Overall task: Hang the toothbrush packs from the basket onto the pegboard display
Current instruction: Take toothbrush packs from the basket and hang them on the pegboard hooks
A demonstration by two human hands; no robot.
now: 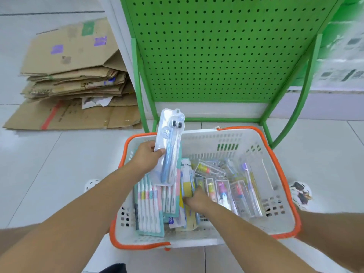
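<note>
Bright even light, soft blur, warped edges

White tiled floor (pixel 59 164) is carrying everything in view. A white basket (pixel 206 240) with an orange rim is sitting on it at centre, just in front of the green pegboard stand (pixel 208 56), whose base frame is resting on the tiles. A stack of flattened cardboard (pixel 74 83) is lying on the floor to the left of the stand, its lowest sheet spreading widest, its right edge reaching just beside the stand's left post. Two shoes (pixel 300 193) are standing on the tiles, one at each side of the basket, the left one mostly hidden by a forearm.
</note>
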